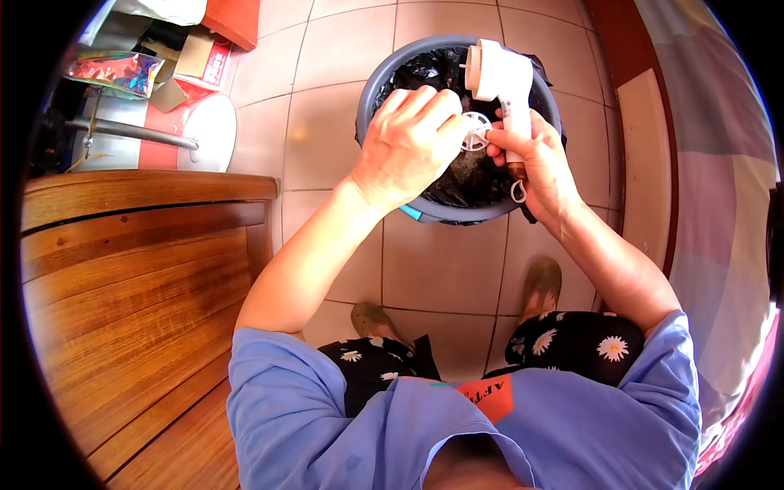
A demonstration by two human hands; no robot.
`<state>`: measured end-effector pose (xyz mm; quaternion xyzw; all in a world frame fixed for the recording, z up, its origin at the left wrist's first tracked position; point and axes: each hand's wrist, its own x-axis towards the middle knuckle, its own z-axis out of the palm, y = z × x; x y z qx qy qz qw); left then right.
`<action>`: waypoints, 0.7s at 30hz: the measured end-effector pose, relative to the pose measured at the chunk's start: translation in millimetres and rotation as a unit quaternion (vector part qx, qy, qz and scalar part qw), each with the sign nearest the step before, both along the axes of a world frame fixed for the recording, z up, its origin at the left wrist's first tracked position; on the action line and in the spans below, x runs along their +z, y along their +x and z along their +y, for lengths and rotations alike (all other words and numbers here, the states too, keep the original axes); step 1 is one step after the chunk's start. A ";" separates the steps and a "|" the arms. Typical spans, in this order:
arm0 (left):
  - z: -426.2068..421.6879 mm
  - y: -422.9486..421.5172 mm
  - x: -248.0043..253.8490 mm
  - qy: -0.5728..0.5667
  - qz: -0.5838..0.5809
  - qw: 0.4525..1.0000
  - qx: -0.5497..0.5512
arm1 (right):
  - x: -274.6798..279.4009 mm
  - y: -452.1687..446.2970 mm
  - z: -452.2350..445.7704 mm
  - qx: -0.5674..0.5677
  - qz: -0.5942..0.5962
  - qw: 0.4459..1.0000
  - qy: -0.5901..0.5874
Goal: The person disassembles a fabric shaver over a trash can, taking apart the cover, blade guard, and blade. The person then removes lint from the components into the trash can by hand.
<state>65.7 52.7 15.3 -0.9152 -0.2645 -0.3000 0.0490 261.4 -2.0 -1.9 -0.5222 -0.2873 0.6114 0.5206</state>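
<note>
A white fabric shaver (505,77) is upright in my right hand (545,159), its round head turned to the left with a thin pin sticking out. The handle ends in a brown part with a small white loop. My right thumb and fingertip also pinch a small white spoked wheel (476,132). My left hand (412,143) is closed right beside the wheel, back of the hand up. Its fingertips are hidden, so I cannot tell what it holds. Both hands are above a grey bin (374,86) lined with a black bag; greyish fluff lies inside.
A wooden cabinet (147,302) stands at the left. Beyond it are a metal pole on a round white base (211,135), a shiny pouch (114,72) and cardboard pieces. Checked cloth (719,188) hangs along the right. My feet are on the tiled floor (441,269).
</note>
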 end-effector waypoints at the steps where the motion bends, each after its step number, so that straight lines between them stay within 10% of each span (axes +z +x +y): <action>1: 1.0 -0.8 -1.5 0.000 0.000 1.000 0.000 | 1.4 -0.1 -0.4 0.000 0.000 1.000 -0.003; 13: -1.6 0.7 -2.3 0.027 0.026 0.998 -0.052 | 2.0 0.3 -1.8 0.023 0.010 0.999 -0.025; 21: 5.5 -5.1 -1.3 -0.137 -0.180 0.973 0.047 | 2.0 3.8 -0.9 0.013 0.040 0.999 -0.014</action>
